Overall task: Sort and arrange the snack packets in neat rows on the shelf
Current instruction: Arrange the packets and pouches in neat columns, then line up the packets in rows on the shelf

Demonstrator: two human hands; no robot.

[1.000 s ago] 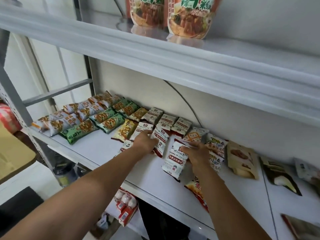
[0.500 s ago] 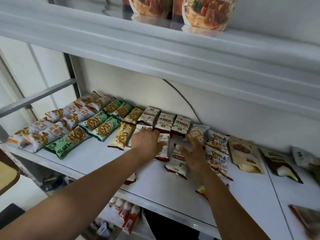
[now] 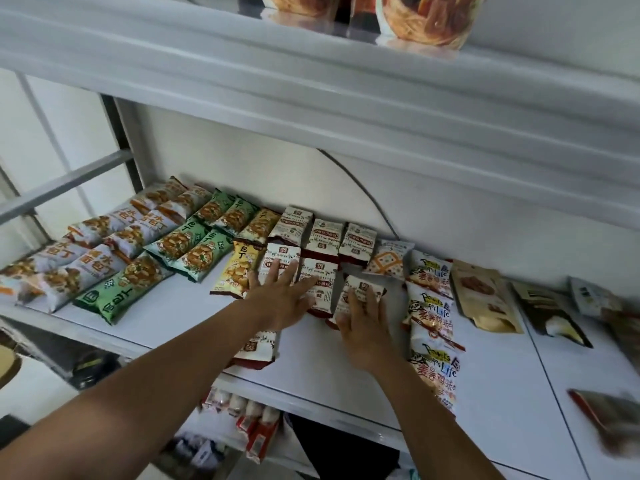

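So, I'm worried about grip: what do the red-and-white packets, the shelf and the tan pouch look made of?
Red-and-white packets: thin plastic film, glossy, judging by crimped ends and sheen. Shelf: probably painted metal, smooth white, with a folded front lip. Tan pouch: looks like matte kraft paper, perhaps laminated; no glare on it.

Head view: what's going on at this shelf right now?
A person is lining up small white-and-maroon snack packets on the white metal shelf. The left hand lies flat, fingers spread, across two front-row packets; the right hand presses a third packet beside them. Another such packet lies near the shelf's front edge, not yet in a row.
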